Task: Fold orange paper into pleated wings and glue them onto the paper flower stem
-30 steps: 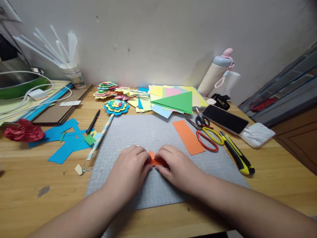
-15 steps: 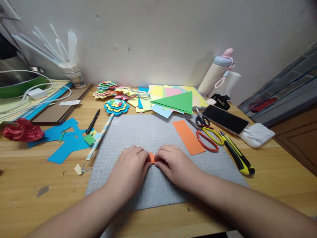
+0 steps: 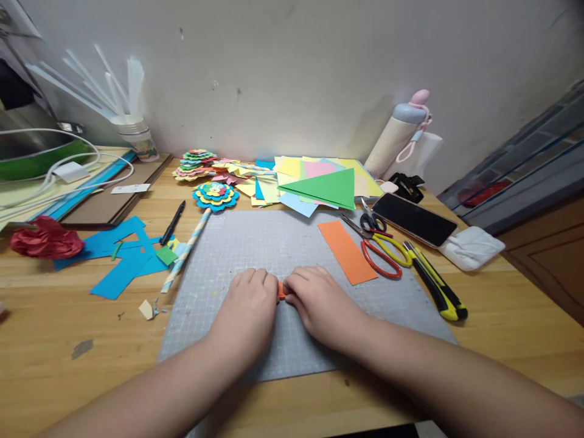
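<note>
Between my two hands, low over the grey cutting mat (image 3: 219, 243), is a small folded piece of orange paper (image 3: 281, 291). My left hand (image 3: 253, 307) is closed on its left end, and my right hand (image 3: 317, 298) pinches its right end. Most of the piece is hidden behind the fingers; only a short strip shows. Right of my right hand, a flat orange paper strip (image 3: 347, 252) lies on the mat. Scissors with red and yellow handles (image 3: 383, 258) rest just beyond that strip.
A yellow-black utility knife (image 3: 435, 283), phone (image 3: 415, 218) and white case (image 3: 474, 248) lie on the right. Coloured paper (image 3: 323, 188) is piled at the back. A layered paper flower (image 3: 215, 196), black pen (image 3: 172, 223), blue scraps (image 3: 121, 274) and crumpled red paper (image 3: 48, 238) are leftward.
The orange piece's pointed upper edge, visible before, now shows as a narrower, flatter strip. My left fingers have shifted slightly over it; the right hand has barely moved.
</note>
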The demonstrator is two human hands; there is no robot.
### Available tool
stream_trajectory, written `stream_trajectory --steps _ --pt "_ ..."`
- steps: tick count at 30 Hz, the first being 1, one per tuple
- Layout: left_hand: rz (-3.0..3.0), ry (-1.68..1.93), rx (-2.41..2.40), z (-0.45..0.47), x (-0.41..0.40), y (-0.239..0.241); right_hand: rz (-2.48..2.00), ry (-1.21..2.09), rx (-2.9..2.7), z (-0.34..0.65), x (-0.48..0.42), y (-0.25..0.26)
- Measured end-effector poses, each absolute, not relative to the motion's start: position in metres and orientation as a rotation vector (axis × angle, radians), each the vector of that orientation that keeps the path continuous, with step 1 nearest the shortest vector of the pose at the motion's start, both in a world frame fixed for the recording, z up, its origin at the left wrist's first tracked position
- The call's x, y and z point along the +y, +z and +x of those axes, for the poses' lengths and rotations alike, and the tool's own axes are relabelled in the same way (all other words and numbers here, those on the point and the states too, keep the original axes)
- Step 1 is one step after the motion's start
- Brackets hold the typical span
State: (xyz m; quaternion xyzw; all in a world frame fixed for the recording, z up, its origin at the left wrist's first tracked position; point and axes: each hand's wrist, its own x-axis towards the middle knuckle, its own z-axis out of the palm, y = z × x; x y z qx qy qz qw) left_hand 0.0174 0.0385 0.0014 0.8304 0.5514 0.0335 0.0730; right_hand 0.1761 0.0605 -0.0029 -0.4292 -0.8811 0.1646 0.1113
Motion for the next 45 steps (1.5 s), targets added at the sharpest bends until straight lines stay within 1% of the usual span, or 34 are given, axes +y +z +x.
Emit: stream_trajectory --steps 4,9,15,23,27,31,36,40,45 --pt "2.472 0.197 1.645 0.0132 0.0399 -0.0006 -1.327 0.546 -2.553 0.1802 0.0623 0.0033" --pt "2.446 0.295 1.621 0.0081 0.0418 -0.0038 -1.366 0.461 -2.573 0.1823 0.0625 0.0051" --pt "2.406 0.371 1.532 0.0106 0.0412 -0.0022 -1.379 0.436 -2.624 0.1796 0.0628 0.0048" --pt "2.373 0.377 1.563 0.0136 0.0438 -0.0009 -1.437 0.273 -2.68 0.1827 0.0664 0.0045" --pt "2.358 0.409 1.549 0.0131 0.0436 -0.0012 -1.391 0.31 -2.614 0.1856 0.0648 0.004" --pt "2.359 0.409 1.53 0.0123 0.0442 -0.0017 -1.238 0.457 -2.575 0.1831 0.061 0.0025" --pt "2.358 0.429 1.494 0.0118 0.0452 -0.0032 -1.244 0.606 -2.513 0.1803 0.0621 -0.0029" --pt "2.386 0.393 1.494 0.0136 0.0454 -0.0038 -1.248 0.594 -2.518 0.1796 0.0633 -0.0029" --pt "2.501 0.229 1.608 0.0177 0.0437 0.0009 -1.315 0.499 -2.556 0.1785 0.0632 0.0017"
